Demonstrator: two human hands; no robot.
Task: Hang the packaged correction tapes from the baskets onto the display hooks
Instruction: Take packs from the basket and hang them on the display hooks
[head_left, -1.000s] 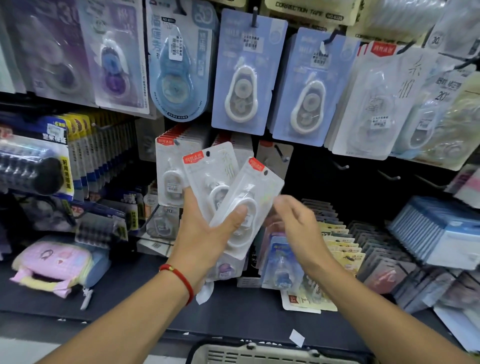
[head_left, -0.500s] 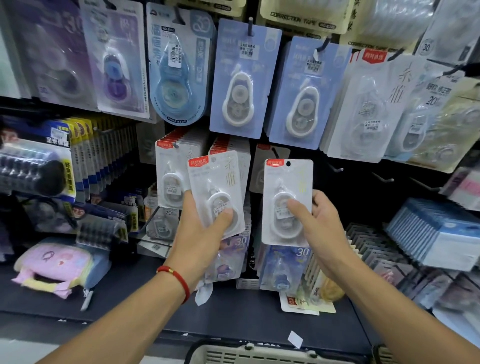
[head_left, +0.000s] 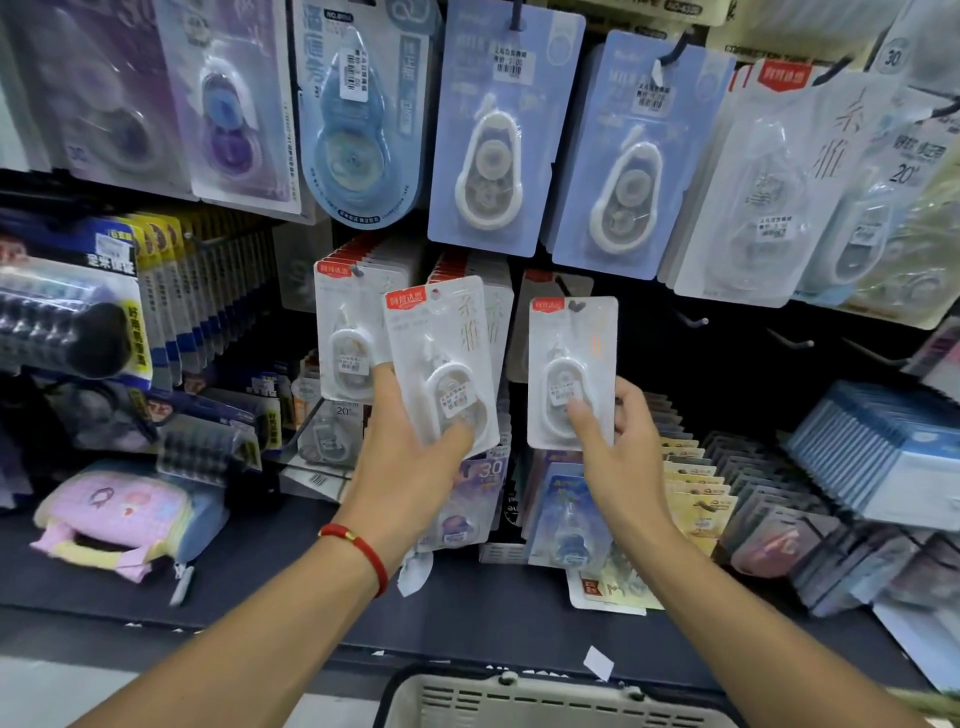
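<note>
Gripping one packaged correction tape (head_left: 571, 371) by its lower part, the right hand (head_left: 621, 457) pinches it with the thumb on the front of the blister and the fingers curled round the right edge; the pack stands upright and is raised in front of the dark display back, its red-labelled top and hang hole level with a display hook (head_left: 563, 286) that sticks out before a grey card, though whether the hole is already over the hook cannot be told. The left hand (head_left: 410, 462), with a red cord bracelet (head_left: 358, 548) at the wrist, holds a second correction tape pack (head_left: 441, 364) tilted slightly to the left, thumb pressed on the front near the white dispenser and fingers behind, one fingertip showing past its left edge. Just behind that pack hang rows of the same red-topped packs (head_left: 348, 327) on their hooks. Above them hang larger blue-carded correction tapes (head_left: 491, 135) and, to the right, clear white packs (head_left: 769, 187). A pale plastic basket (head_left: 550, 701) shows its rim at the bottom edge, below the dark shelf (head_left: 291, 566), where a pink and blue pouch (head_left: 119, 519) lies at the left
</note>
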